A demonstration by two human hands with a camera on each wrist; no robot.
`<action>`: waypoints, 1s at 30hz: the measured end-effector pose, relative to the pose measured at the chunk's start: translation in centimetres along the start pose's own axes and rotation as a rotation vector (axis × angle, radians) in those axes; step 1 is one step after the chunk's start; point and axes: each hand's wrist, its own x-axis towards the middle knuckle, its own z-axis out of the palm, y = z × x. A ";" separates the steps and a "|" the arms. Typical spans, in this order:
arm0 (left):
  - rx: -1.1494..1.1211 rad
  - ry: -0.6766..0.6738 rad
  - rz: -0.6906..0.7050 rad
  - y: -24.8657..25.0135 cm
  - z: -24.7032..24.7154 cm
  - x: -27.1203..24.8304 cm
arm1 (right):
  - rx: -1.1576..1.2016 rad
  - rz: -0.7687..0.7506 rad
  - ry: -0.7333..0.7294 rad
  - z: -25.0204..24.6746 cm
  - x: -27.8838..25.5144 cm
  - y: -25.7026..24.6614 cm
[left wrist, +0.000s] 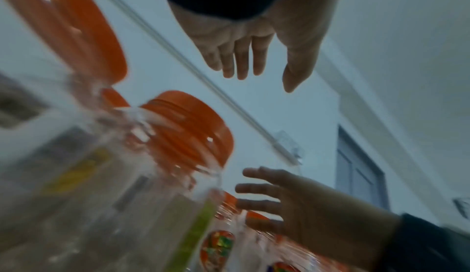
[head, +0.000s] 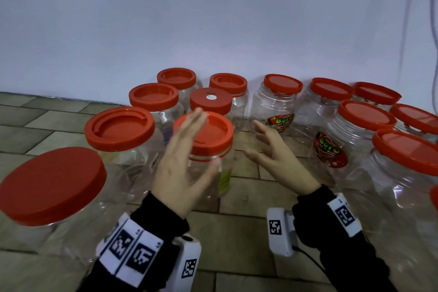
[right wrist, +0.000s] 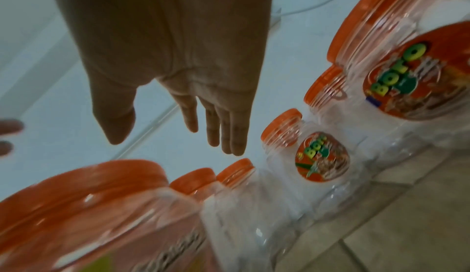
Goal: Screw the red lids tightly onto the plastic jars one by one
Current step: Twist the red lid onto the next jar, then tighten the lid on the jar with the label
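Head view: left hand (head: pixel 182 163) and right hand (head: pixel 276 161), each grip released, flank a lidded jar (head: pixel 208 163).

Head view: left hand (head: pixel 182 161) covers the near left side of the centre jar (head: pixel 208 173) and part of its red lid (head: pixel 208 130), so contact between fingers and jar cannot be told; the nearest left jar (head: pixel 47 232) and the far-right jars (head: pixel 403 187) are cut by the frame edges. Left wrist view: motion blur smears the jar (left wrist: pixel 114 196) and its yellow-green label. Right wrist view: only two fingertips (right wrist: pixel 10 127) of the other hand show at the left edge.
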 end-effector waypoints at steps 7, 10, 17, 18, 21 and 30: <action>-0.171 -0.301 0.060 0.9 9.2 1.0 | -0.061 -0.008 0.121 -5.7 0.7 1.9; -0.261 -0.332 -0.075 0.6 13.2 3.6 | -0.088 -0.003 0.171 -7.6 1.8 2.9; -0.139 -0.184 -0.458 -3.0 21.6 12.7 | -0.308 0.033 0.254 -10.5 7.7 4.1; -0.129 -0.162 -0.487 -3.7 22.3 13.6 | -0.345 0.031 0.256 -10.7 8.8 4.5; -0.137 -0.115 -0.622 -6.3 24.3 15.1 | -0.430 0.030 0.256 -11.5 11.4 6.0; -0.250 -0.039 -0.627 -11.5 26.9 15.7 | -0.477 0.018 0.287 -11.0 16.4 9.8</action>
